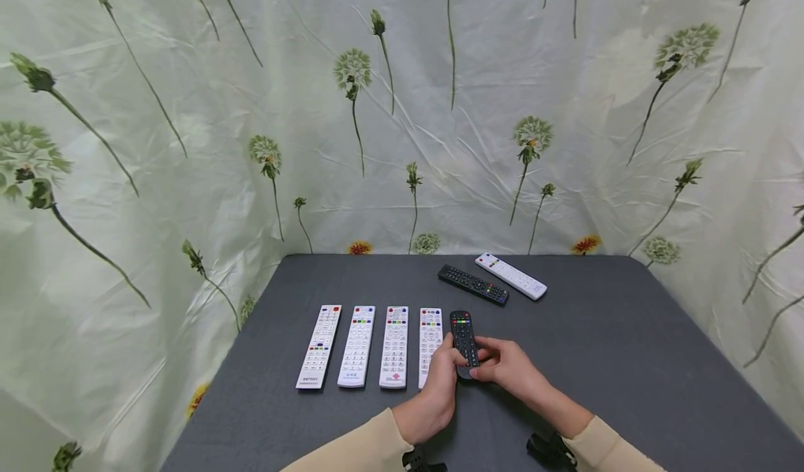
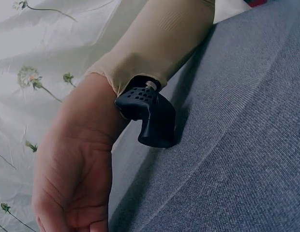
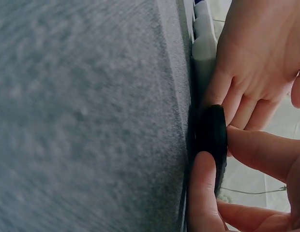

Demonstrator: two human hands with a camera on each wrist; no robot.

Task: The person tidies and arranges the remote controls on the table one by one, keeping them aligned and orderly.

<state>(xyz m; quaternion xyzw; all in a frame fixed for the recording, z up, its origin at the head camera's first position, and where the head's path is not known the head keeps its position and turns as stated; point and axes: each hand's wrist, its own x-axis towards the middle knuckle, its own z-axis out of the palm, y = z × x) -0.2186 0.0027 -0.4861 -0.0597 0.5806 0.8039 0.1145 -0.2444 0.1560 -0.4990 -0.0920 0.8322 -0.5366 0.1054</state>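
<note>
A slim black remote control [image 1: 463,336] lies at the right end of a row, its buttons facing up. My left hand [image 1: 440,381] holds it along its left edge, with a fingertip over the lower buttons. From the other side my right hand [image 1: 511,369] grips the lower right of the remote between thumb and fingers. In the right wrist view, the remote's rounded end [image 3: 211,128] shows close to the table, between both hands' fingers. A white remote [image 1: 430,336] stands just left of the black one, partly hidden by my left hand.
Three more white remotes, the nearest being this one [image 1: 393,346], lie side by side farther left. Toward the back right, another black remote [image 1: 472,283] and a white remote [image 1: 511,275] lie slanted on the dark grey table [image 1: 597,332]. A flowered curtain [image 1: 402,109] hangs behind.
</note>
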